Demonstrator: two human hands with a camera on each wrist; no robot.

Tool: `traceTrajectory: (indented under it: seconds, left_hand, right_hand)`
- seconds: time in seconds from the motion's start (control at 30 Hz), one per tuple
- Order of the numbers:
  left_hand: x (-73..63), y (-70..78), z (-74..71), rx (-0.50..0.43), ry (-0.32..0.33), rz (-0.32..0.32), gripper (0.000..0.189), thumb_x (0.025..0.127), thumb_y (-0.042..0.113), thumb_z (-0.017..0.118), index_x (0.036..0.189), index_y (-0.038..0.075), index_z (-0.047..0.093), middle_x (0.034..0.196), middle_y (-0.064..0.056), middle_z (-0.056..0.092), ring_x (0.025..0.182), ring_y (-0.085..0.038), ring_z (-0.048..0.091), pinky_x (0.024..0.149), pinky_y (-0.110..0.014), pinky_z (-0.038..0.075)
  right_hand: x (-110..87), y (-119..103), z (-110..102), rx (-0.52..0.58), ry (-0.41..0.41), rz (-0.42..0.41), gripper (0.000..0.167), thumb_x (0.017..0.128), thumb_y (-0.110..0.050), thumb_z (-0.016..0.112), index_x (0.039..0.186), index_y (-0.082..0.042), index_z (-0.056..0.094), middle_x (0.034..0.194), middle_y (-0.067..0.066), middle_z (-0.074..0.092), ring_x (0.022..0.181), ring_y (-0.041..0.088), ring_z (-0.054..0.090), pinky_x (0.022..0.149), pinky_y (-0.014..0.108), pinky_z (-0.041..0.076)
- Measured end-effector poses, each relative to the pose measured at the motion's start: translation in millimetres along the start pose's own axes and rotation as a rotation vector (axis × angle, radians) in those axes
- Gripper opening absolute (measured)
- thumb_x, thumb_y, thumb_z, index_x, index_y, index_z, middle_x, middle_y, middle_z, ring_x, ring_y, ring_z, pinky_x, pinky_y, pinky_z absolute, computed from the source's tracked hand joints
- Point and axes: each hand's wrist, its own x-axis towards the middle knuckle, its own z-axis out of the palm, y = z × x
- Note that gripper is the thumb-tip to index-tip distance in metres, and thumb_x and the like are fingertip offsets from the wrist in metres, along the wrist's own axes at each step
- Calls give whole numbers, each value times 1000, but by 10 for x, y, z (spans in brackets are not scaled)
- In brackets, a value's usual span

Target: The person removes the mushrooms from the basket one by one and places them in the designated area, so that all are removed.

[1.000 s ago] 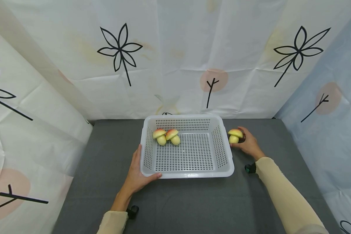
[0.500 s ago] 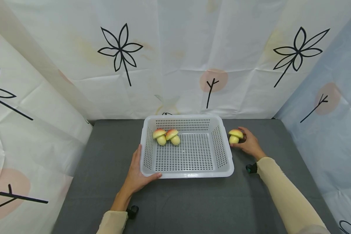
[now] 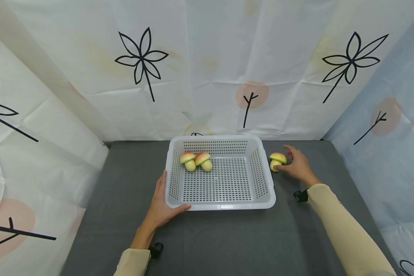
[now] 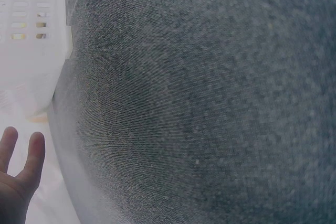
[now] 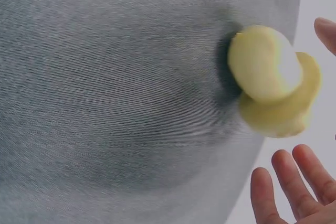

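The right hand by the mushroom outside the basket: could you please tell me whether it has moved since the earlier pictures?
Yes. The right hand has let go of the mushroom and drawn back to the right, away from the basket, fingers now open.

Left hand flat, fingers straight, thumb hooked forward. Right hand extended, fingers loosely spread, holding nothing.
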Motion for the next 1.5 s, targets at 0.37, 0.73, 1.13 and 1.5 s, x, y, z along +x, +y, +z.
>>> traceTrajectory:
  seconds: [0.37, 0.73, 1.13, 1.5]
  left_hand:
    - [3, 0, 2, -1, -1, -11, 136, 65, 30, 97, 165, 15, 6, 163, -13, 17, 139, -37, 34, 106, -59, 33]
    - [-4, -21, 10, 2, 2, -12, 136, 65, 31, 97, 165, 20, 5, 164, -12, 17, 138, -36, 34, 106, -59, 34]
    - [2, -23, 11, -2, 1, -2, 136, 66, 30, 97, 165, 18, 5, 163, -13, 17, 137, -36, 35, 105, -59, 35]
    - [0, -24, 10, 2, 1, -2, 135, 66, 30, 97, 165, 18, 6, 163, -12, 17, 137, -36, 36, 105, -59, 36]
  right_hand:
    - [-32, -268, -179, 3, 38, -116, 94, 83, -22, 87, 155, 1, 32, 143, 34, 41, 126, 51, 44, 95, 66, 40]
    - [-11, -614, -354, 5, 50, -224, 95, 82, -25, 88, 157, -4, 33, 144, 30, 43, 128, 49, 44, 96, 68, 38]
    - [-13, -1073, -385, 38, 38, -340, 94, 80, -22, 89, 156, -8, 35, 145, 25, 45, 128, 44, 45, 101, 61, 39]
    - [16, -1416, -90, 93, -28, -374, 94, 79, -21, 90, 156, -12, 36, 146, 20, 46, 131, 40, 45, 105, 58, 38]
